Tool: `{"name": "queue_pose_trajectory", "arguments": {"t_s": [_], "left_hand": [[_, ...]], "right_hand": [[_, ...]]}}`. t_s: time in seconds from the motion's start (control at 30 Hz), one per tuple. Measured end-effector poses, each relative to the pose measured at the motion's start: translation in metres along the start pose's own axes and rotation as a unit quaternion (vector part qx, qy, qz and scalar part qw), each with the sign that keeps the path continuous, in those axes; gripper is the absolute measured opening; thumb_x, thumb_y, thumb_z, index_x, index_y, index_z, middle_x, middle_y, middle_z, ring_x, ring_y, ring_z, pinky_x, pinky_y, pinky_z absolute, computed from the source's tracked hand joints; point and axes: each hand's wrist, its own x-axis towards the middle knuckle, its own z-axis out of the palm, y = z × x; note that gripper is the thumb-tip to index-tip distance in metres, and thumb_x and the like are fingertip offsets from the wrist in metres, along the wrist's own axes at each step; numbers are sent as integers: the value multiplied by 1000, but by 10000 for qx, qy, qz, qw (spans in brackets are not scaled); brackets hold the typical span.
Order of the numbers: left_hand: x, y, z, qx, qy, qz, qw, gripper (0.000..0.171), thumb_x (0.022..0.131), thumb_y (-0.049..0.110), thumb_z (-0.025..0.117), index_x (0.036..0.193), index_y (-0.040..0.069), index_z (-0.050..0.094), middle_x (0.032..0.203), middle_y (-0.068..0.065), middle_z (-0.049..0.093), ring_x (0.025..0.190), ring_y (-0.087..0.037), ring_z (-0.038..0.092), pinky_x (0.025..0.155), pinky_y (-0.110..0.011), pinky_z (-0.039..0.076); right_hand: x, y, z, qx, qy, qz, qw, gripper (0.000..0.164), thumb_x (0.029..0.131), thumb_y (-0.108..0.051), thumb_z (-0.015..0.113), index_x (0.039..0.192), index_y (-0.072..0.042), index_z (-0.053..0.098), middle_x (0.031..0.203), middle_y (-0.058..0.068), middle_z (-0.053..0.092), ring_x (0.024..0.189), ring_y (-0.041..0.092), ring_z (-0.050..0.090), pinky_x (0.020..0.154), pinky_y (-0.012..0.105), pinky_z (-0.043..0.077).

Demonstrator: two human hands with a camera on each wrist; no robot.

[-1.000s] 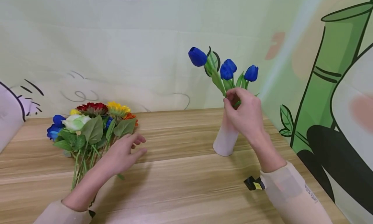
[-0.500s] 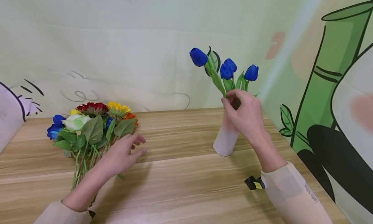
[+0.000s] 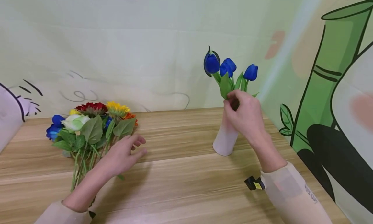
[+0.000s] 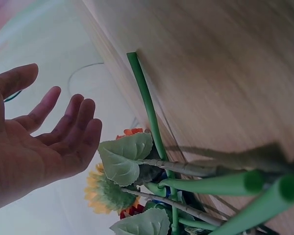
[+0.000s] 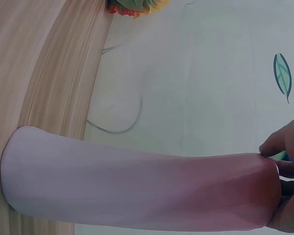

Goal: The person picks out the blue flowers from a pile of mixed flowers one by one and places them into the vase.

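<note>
At the mouth of a pale, slender vase (image 3: pixel 225 138), my right hand (image 3: pixel 246 112) pinches the stem of a blue tulip (image 3: pixel 212 63) with curled fingers and thumb. Beside that bloom, several more blue tulips (image 3: pixel 251 72) rise from the vase, which stands upright. In the right wrist view the fingertips meet the rim of the vase (image 5: pixel 137 183), and most of the stem is hidden. My left hand (image 3: pixel 123 156) hovers with relaxed fingers near a pile of flowers (image 3: pixel 92 130), holding nothing. In the left wrist view its palm and loose fingers (image 4: pixel 63 132) are apart from the stems.
The pile on the wooden table (image 3: pixel 175 185) includes a white rose (image 3: pixel 76 122), a dark red flower (image 3: pixel 91 109), a yellow sunflower (image 3: pixel 118 110) and blue blooms (image 3: pixel 53 128), with stems pointing toward the front. A printed cloth wall (image 3: pixel 131 55) stands behind the table.
The leftmost blue tulip has swung right and slightly down, closer to the other blooms, and its leaf has turned. Both hands have hardly moved.
</note>
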Motion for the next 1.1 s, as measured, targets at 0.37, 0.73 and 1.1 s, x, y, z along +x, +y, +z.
{"name": "queue_pose_trajectory", "arguments": {"t_s": [0.37, 0.73, 1.1], "left_hand": [[-1, 1, 1, -8, -31, -27, 10000, 29, 102, 25, 67, 123, 6, 63, 117, -19, 65, 106, -37, 62, 88, -54, 52], [-1, 0, 0, 45, -35, -6, 10000, 29, 101, 26, 68, 122, 6, 64, 116, -18, 66, 106, -37, 63, 88, -54, 52], [-2, -1, 1, 6, -33, 52, 10000, 30, 101, 25, 68, 122, 5, 63, 117, -19, 67, 107, -37, 63, 88, -55, 52]], "right_hand": [[-1, -1, 1, 203, 134, -6, 9997, 12, 98, -7, 67, 106, 2, 67, 87, 10, 67, 72, 22, 61, 62, 35, 51], [-2, -2, -1, -204, 103, 159, 9996, 10, 93, -5, 65, 95, 4, 68, 86, 15, 67, 74, 30, 62, 64, 42, 51], [-2, -1, 2, 2, 221, -50, 9997, 16, 96, -9, 69, 106, 3, 67, 91, 13, 66, 76, 27, 61, 66, 40, 52]]}}
